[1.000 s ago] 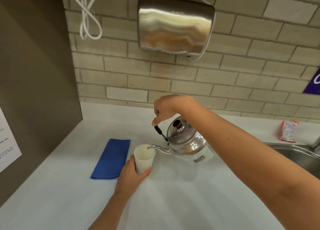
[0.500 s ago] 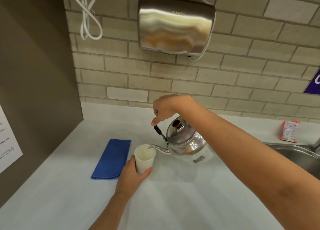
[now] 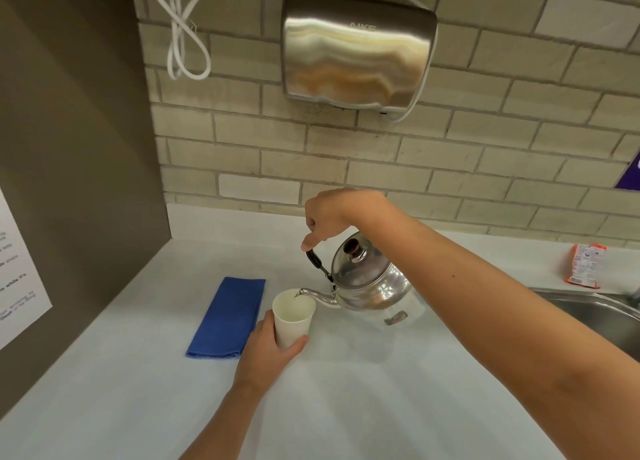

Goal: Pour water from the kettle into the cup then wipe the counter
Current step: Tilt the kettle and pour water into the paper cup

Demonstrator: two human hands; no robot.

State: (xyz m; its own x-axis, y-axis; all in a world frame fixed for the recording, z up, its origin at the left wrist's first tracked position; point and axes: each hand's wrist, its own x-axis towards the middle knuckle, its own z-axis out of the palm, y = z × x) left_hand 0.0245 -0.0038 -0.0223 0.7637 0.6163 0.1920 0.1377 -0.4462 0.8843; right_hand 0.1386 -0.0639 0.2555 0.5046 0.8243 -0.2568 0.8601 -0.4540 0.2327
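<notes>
Wrapped around the lower half of the paper cup, my left hand holds it upright on the tabletop, fingers closed on its near side. To the left of that hand the folded blue cloth lies flat, just beside the cup but not touching it, ready for the wiping that comes later. Moving right, the kettle hangs tilted over the tabletop with its spout tip just over the cup's rim, and my right hand is closed around the top of its black handle, carrying its whole weight from above. I judge this to be the middle of the pour; I cannot make out a stream, and the water level in the cup is hard to read. The cup is light and thin, so squeezing too hard could buckle it, and letting go could let the flow tip it. The spout sits close to the edge of the rim, so any sway of the swinging handle could send water down the outside onto my fingers or the tabletop. Tilting further could overfill the cup, or loosen the lid. Further right, a small orange packet lies near the sink, well clear of all this.
</notes>
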